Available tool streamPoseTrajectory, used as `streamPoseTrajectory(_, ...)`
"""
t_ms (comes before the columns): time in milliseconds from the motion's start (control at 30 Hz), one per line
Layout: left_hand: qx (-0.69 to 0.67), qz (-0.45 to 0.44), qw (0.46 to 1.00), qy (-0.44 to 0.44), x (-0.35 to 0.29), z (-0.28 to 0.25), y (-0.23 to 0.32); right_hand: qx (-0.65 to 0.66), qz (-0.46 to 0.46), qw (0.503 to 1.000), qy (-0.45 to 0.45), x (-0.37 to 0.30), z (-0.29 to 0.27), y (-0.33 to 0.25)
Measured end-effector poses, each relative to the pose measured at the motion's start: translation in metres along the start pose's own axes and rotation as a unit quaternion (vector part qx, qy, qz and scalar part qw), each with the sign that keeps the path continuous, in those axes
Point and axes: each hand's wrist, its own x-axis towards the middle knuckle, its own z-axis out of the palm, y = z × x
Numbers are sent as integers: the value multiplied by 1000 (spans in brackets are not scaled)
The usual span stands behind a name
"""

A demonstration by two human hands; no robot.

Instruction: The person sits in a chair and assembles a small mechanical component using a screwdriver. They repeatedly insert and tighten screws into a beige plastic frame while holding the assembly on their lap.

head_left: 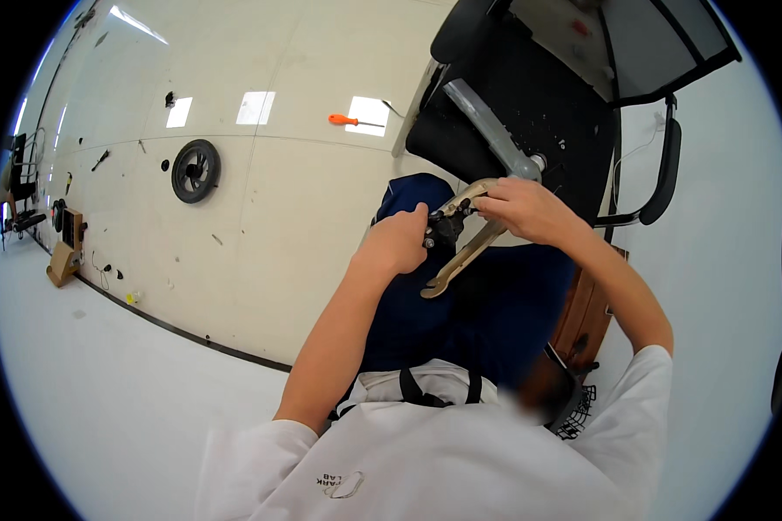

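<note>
A tan two-legged fork, apparently from a small wheeled vehicle, lies over my lap, its slotted leg end toward me. From its far end a grey tube reaches up over the black chair seat. My left hand is closed round a black mechanical part with small bolts, beside the fork's left leg. My right hand bends over the fork near the tube, its fingertips at the black part and the tan leg. The right palm and part of the fork under it are hidden.
The black office chair stands ahead, its armrest at right. On the floor to the left lie a black wheel, an orange-handled screwdriver and several small parts. A cardboard box sits far left; a brown wooden piece is at my right.
</note>
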Motion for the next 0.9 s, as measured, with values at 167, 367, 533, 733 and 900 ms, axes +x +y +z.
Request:
streamPoseTrajectory(167, -19, -12, 1000, -12, 1, 4, -1, -61, -102, 992, -37, 7, -4, 20)
streamPoseTrajectory(367, -27, -4, 1000, -13, 3, 6, -1, -151, -231, 960, -37, 21, -14, 30)
streamPoseTrajectory(533, -33, -1, 999, 6, 2, 8, -1, -151, -335, 929, -33, 36, -17, 49)
streamPoseTrajectory(733, -31, -10, 999, -18, 4, 7, 0, -148, -376, 913, -54, 51, -20, 54)
streamPoseTrajectory(900, -41, -6, 999, -14, 0, 7, 0, -159, -309, 937, -33, 29, -8, 45)
